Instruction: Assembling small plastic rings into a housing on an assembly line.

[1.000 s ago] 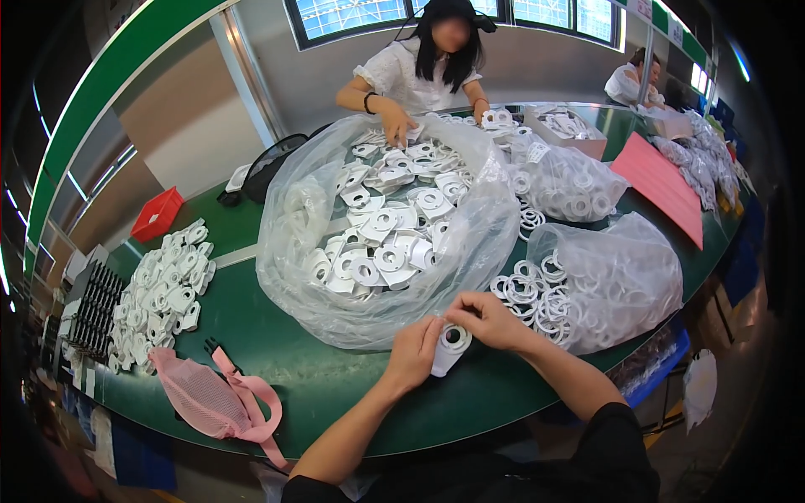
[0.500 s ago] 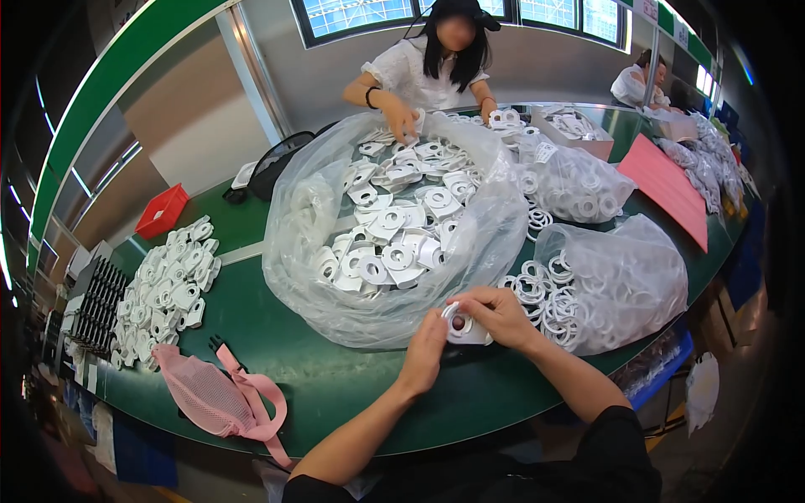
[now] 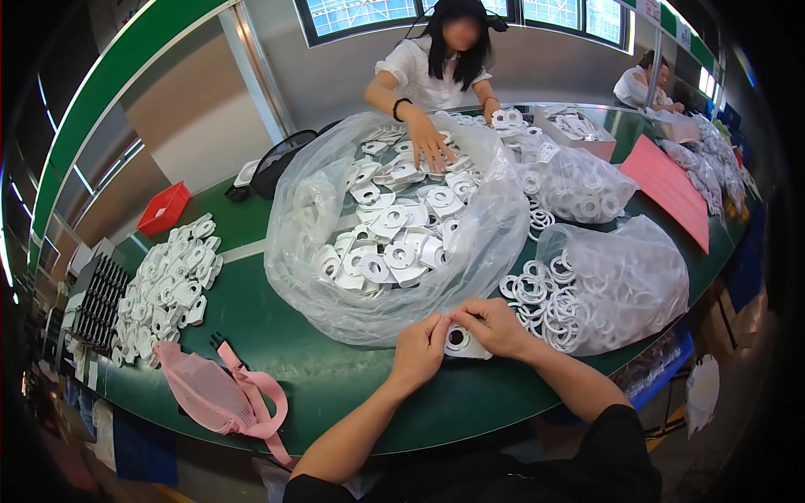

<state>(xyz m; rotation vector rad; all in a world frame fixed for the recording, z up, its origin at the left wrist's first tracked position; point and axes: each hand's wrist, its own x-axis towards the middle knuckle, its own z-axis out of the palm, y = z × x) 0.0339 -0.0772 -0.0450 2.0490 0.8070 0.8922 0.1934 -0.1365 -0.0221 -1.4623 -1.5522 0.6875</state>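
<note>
A green table [image 3: 277, 335] curves across the view. On it lies a big clear plastic bag [image 3: 319, 243], open at the top and full of white flat parts with round holes. A person across the table has one hand [image 3: 432, 147] on these parts. To the right lies a smaller clear bag [image 3: 629, 277] with white rings [image 3: 537, 289] coming out of its mouth. To the left is a loose pile of white parts [image 3: 168, 281], and nearer the edge a pink mesh pouch [image 3: 214, 394].

Just in front of the big bag, the left hand [image 3: 419, 352] and the right hand [image 3: 499, 327] both pinch one white part [image 3: 463, 342] between thumb and fingers. The part is just above the table, almost flat, its round hole facing up. Its long axis goes from left to right, and the wider end points to the right hand.

Compared with one second ago, the part is turned: then it stood more upright, with its long axis away from the person. Both hands have moved a little to the right.
</note>
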